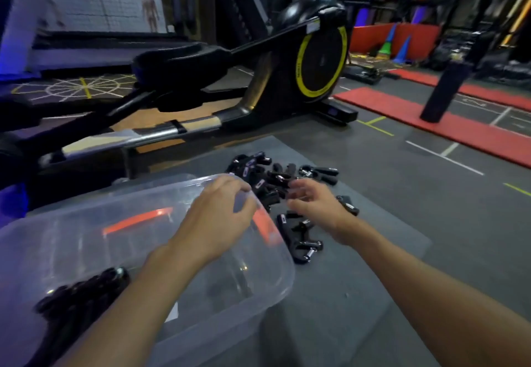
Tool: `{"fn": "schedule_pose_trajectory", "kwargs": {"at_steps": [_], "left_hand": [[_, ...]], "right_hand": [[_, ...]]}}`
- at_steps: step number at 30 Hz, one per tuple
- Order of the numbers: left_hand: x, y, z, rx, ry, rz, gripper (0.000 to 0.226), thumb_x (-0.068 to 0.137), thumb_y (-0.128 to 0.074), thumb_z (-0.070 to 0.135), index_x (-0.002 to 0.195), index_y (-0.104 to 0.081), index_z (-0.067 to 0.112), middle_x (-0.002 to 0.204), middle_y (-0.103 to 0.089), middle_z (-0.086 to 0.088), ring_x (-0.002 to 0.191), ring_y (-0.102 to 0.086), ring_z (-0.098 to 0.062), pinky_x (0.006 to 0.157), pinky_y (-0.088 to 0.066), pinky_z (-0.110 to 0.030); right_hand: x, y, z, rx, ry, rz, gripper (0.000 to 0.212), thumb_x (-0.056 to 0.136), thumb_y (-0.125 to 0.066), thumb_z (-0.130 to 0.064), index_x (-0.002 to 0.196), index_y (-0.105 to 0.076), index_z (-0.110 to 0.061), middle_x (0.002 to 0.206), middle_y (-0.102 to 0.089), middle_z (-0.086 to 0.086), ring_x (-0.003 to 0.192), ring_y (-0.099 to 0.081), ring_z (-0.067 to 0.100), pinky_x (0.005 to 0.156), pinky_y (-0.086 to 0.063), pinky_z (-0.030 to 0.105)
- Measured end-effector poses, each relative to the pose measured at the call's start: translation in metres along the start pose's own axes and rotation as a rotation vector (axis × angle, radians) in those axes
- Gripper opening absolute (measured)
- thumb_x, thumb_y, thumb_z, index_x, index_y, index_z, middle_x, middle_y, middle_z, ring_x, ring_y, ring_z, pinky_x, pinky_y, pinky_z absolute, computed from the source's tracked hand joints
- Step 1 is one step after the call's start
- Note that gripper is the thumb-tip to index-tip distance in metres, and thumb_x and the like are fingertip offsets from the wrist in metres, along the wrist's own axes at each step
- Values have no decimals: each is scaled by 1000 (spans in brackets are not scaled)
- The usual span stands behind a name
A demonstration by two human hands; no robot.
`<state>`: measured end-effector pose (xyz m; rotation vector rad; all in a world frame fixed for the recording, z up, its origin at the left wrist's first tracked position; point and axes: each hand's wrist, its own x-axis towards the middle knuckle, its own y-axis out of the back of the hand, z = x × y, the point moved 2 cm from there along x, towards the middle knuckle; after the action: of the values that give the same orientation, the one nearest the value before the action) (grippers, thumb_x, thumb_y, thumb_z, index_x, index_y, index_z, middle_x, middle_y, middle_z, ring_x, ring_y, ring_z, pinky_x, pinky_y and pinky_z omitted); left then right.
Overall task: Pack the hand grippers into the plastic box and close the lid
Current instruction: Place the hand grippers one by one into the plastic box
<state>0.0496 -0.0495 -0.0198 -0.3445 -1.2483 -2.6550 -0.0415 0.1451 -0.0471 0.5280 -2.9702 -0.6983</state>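
Observation:
A clear plastic box [267, 289] sits on a grey platform at lower left, open on top. Several black hand grippers [77, 295] lie inside it at the near left. A pile of black hand grippers [275, 177] lies on the platform just beyond the box, with one more [298, 240] beside the box's right wall. My left hand [218, 217] hovers over the box's far right corner, fingers apart, holding nothing. My right hand [316, 206] is over the pile's near edge, fingers spread and empty. No lid is clearly visible.
The grey platform [359, 280] ends at the right over a dark gym floor with painted lines. A black exercise machine [258, 73] with a yellow-ringed flywheel stands close behind the pile. Red mats [431, 119] and a black post [442, 91] lie farther right.

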Motion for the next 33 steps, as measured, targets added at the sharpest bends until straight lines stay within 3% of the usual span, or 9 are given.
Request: {"fn": "schedule_pose_trajectory", "kwargs": {"at_steps": [3,7,11,14,21,25,28,30,33], "left_hand": [[5,-27,5,25,-1,-72,50,83,-39,51,116,-63,22,122,-58,7,115,-53,-14,102,-42,-36],[9,-52,-1,141,-9,-128,64,79,-32,60,123,-61,25,133,-49,7,128,-42,-15,109,-34,-33],[9,-58,-5,205,-45,-102,76,72,-26,65,126,-61,24,138,-43,7,132,-33,-14,111,-30,-32],[9,-58,-9,205,-59,-96,73,74,-28,66,126,-60,27,136,-41,13,132,-29,-9,110,-29,-31],[10,-59,-11,207,-69,-103,68,74,-29,68,123,-59,32,134,-37,18,132,-24,-7,108,-29,-32],[11,-59,-10,206,-63,-110,68,74,-28,69,123,-59,33,134,-36,18,132,-23,-8,108,-32,-37],[10,-59,-9,209,-58,-116,67,74,-28,68,123,-59,33,135,-36,17,133,-22,-8,108,-34,-41],[10,-59,-10,203,-59,-113,66,75,-29,68,122,-59,33,136,-37,16,133,-23,-9,108,-35,-43],[9,-59,-12,199,-52,-118,67,75,-28,69,123,-58,34,137,-36,16,134,-22,-9,109,-34,-42]], "right_hand": [[0,13,57,-12,-118,23,37,85,-67,-6,120,-56,-11,107,-64,12,86,-60,14,77,-53,27],[4,7,125,-169,-259,4,46,79,-74,-14,122,-57,-11,113,-63,8,101,-60,20,95,-50,34],[-3,2,164,-329,-342,-63,90,65,-83,-43,139,-42,-13,133,-49,6,126,-46,20,106,-38,32],[-1,0,175,-413,-355,-67,122,43,-71,-73,145,-33,-19,145,-42,-1,134,-40,17,111,-32,35],[2,-9,184,-620,-298,-37,82,64,-76,-57,136,-44,-33,135,-44,-10,133,-32,16,105,-26,39],[-2,-12,184,-624,-227,-46,28,67,-72,-49,87,-61,-33,95,-59,-13,110,-49,17,90,-37,34],[-1,-11,187,-524,-239,-134,34,56,-72,-62,65,-60,-31,77,-63,-12,92,-58,13,84,-49,33],[0,-8,189,-538,-154,-69,51,47,-64,-73,79,-65,-34,96,-61,-9,102,-55,15,88,-49,35],[-4,-7,187,-701,-97,-78,93,51,-71,-70,134,-49,-34,143,-39,-6,136,-30,21,110,-32,41]]}}
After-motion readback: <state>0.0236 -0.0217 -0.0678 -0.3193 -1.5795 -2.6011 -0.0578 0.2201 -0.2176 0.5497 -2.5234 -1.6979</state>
